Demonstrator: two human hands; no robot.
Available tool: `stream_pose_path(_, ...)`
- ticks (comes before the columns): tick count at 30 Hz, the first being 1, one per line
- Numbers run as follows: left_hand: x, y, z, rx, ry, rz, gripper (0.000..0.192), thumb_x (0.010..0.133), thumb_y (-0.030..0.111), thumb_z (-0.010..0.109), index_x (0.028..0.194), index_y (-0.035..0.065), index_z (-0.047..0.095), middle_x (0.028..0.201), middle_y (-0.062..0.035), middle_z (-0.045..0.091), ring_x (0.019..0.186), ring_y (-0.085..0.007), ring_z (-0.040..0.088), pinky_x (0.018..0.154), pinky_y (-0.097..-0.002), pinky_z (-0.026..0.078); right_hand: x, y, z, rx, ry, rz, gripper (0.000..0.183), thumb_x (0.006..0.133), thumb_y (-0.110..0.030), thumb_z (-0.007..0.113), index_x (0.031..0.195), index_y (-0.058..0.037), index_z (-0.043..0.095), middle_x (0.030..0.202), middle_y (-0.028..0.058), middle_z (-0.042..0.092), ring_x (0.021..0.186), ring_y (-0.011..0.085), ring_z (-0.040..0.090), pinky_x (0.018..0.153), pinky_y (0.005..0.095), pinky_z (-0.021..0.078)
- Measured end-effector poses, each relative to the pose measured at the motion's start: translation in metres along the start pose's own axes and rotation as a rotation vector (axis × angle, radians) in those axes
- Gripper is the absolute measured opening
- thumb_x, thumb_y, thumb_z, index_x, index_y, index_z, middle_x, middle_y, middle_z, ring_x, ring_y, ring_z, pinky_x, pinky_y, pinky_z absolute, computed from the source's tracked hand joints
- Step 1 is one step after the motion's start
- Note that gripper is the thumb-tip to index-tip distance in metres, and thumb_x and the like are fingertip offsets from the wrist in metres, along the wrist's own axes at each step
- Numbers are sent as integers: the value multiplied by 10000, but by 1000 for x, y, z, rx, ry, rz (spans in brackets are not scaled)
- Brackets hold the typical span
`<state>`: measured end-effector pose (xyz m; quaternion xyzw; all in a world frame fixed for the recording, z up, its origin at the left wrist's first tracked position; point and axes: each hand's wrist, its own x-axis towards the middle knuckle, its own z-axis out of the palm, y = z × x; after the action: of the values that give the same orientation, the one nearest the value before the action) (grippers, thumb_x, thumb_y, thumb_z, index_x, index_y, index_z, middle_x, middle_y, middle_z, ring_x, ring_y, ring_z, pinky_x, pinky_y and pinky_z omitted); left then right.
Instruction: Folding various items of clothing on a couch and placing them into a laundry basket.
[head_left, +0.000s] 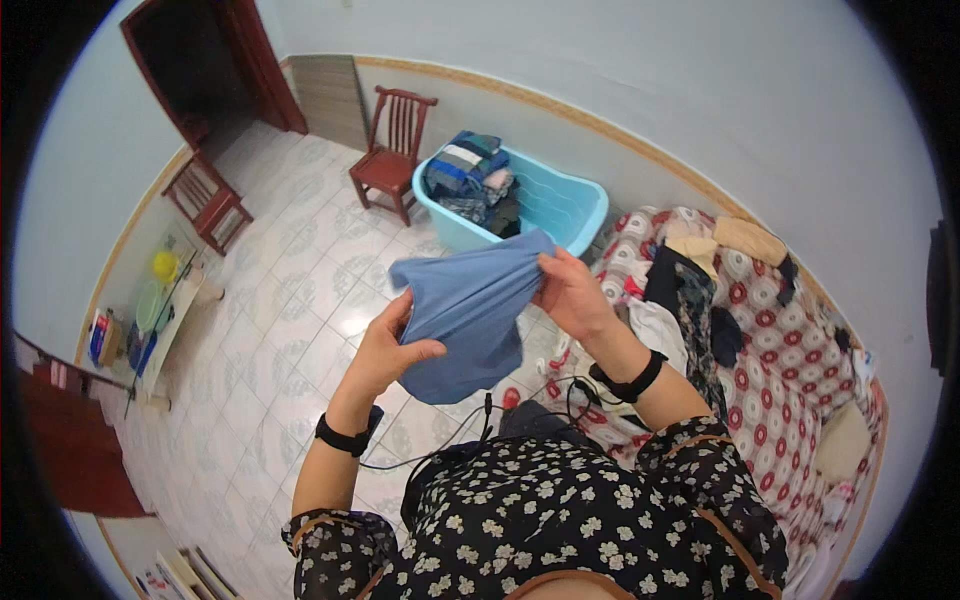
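Observation:
A blue cloth garment (472, 315) hangs in the air between my two hands, partly bunched into creases. My right hand (574, 292) pinches its upper right corner between thumb and fingers. On the other side my left hand (390, 349) holds the left edge, the thumb lying over the front and the fingers mostly hidden behind the fabric. Beyond the garment stands a light-blue plastic tub (559, 196), with folded clothes (465, 169) stacked in its left half. The garment's top edge overlaps the tub's near rim in view.
To the right, a sofa with a red-and-white circle-patterned cover (772, 397) bears loose clothes, among them a white garment (660, 326). Wooden chairs (390, 161) stand by the walls. At left is a low glass table (169, 330) with a green basin (148, 304). A black cable (450, 442) crosses before my waist.

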<state>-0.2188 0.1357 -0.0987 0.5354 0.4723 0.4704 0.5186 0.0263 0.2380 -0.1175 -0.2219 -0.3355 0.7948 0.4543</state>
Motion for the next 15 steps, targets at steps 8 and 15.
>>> stream_pose_path(8, 55, -15, -63, -338, 279, -89, 730, 732, -39, 627, 1381, 74, 312, 1039, -157, 601, 958, -190, 570, 873, -286, 434, 115, 13, -35, 10, -78, 106, 178, 857, -162, 528, 1020, -90, 516, 870, -4, 563, 768, 95, 535, 655, 246, 430)
stream_pose_path(15, 158, 8, -88, -228, 279, -106, 714, 758, -55, 595, 1390, 59, 283, 1109, -150, 574, 992, -165, 555, 885, -272, 423, 219, 36, -108, -206, -8, 254, 202, 836, -161, 572, 1012, -83, 513, 850, -1, 572, 758, 95, 541, 638, 220, 420)
